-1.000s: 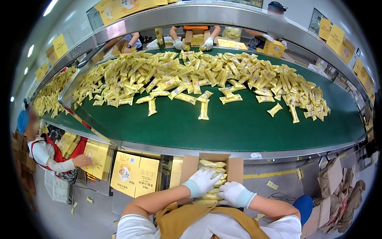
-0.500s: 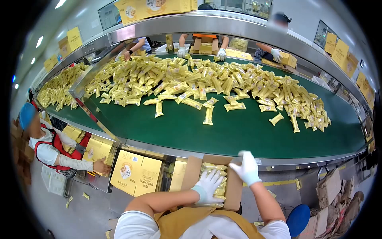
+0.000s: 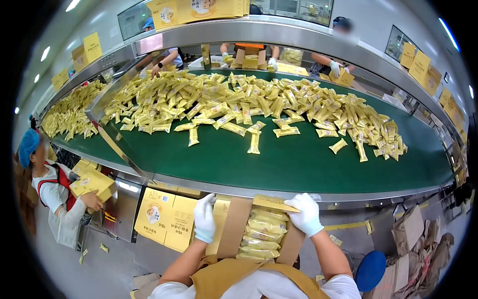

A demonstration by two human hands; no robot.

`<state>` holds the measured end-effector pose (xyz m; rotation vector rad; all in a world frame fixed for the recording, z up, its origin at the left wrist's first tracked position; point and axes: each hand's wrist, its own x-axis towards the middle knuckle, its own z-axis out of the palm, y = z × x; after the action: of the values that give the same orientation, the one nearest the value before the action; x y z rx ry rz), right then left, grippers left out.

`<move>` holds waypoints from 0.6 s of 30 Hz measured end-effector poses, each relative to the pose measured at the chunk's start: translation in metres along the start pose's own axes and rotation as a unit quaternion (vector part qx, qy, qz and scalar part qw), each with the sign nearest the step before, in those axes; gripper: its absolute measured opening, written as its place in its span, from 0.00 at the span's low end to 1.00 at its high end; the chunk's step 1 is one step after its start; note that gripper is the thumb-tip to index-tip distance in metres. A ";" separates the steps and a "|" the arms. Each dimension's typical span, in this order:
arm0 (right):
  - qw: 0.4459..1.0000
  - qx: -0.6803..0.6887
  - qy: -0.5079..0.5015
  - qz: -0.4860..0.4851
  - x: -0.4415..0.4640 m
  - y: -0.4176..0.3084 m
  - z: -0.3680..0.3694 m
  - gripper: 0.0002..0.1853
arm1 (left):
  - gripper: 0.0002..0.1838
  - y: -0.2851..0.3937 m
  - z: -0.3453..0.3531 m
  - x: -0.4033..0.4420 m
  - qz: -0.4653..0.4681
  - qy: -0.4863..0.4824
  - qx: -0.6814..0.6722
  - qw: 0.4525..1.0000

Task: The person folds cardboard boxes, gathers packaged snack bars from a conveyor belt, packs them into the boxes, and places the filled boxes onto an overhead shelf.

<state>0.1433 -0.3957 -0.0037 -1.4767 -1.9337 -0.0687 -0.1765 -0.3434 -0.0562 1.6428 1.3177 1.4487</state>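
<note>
An upright cardboard box [image 3: 236,226] with its side flaps spread stands in front of my body, filled with yellow packets [image 3: 264,226]. My gloved right hand [image 3: 304,214] grips the yellow far flap [image 3: 271,203] of this box at its right end, partly folded over the packets. Left of the box, my gloved left hand [image 3: 204,218] is raised with nothing visible in it, its fingers held together and pointing up. Beyond the box, a large heap of yellow packets [image 3: 249,99] lies on the green belt [image 3: 224,164].
Flat yellow cartons [image 3: 164,219] lie left of my arms. At the far left a co-worker in a blue cap [image 3: 30,144] holds a yellow carton [image 3: 93,184]. More co-workers stand across the belt. A blue stool [image 3: 370,270] and brown sacks [image 3: 423,239] are at the right.
My left hand has left the packets and moved up and left of the box. My right hand has taken hold of the far flap and folded it inward. The left co-worker has lifted a carton.
</note>
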 end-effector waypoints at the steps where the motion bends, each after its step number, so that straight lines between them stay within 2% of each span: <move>1: 0.999 -0.009 0.034 0.005 0.004 -0.005 -0.011 0.09 | 0.16 -0.027 -0.004 -0.006 -0.041 -0.035 0.005 0.999; 2: 0.997 -0.017 0.069 0.010 0.007 -0.008 -0.018 0.10 | 0.14 -0.056 -0.006 -0.014 -0.080 -0.070 0.011 0.994; 4: 0.989 -0.076 0.096 0.078 0.009 -0.002 -0.023 0.08 | 0.23 -0.115 -0.001 -0.049 -0.093 -0.250 0.026 0.963; 6: 0.973 -0.081 0.115 0.184 0.007 0.017 -0.013 0.04 | 0.46 -0.037 0.015 -0.062 -0.282 -0.377 -0.081 0.878; 8: 0.961 -0.096 0.058 0.253 0.008 0.034 -0.008 0.12 | 0.43 -0.001 0.044 -0.063 -0.371 -0.441 -0.202 0.792; 10: 0.942 -0.079 -0.023 0.324 0.013 0.043 -0.008 0.19 | 0.40 0.013 0.072 -0.050 -0.410 -0.434 -0.309 0.740; 11: 0.943 -0.079 -0.063 0.317 0.018 0.040 -0.018 0.27 | 0.39 0.017 0.083 -0.040 -0.426 -0.422 -0.350 0.720; 14: 0.959 -0.017 -0.088 0.270 0.023 0.058 -0.038 0.26 | 0.37 0.029 0.098 -0.004 -0.441 -0.385 -0.432 0.686; 15: 0.956 -0.020 -0.076 0.284 0.031 0.052 -0.054 0.23 | 0.37 0.036 0.100 0.011 -0.438 -0.377 -0.453 0.679; 16: 0.957 0.132 0.024 0.257 0.043 0.034 -0.076 0.18 | 0.37 0.045 0.100 0.031 -0.430 -0.373 -0.472 0.673; 17: 0.957 0.178 0.078 0.217 0.054 0.035 -0.091 0.14 | 0.38 0.055 0.100 0.053 -0.420 -0.370 -0.491 0.668; 18: 0.937 0.187 0.081 0.285 0.066 0.032 -0.112 0.11 | 0.38 0.067 0.100 0.081 -0.405 -0.371 -0.509 0.663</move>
<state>0.2182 -0.3780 0.1065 -1.6410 -1.2412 0.4037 -0.0676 -0.2740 0.0103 0.5419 0.3977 0.5486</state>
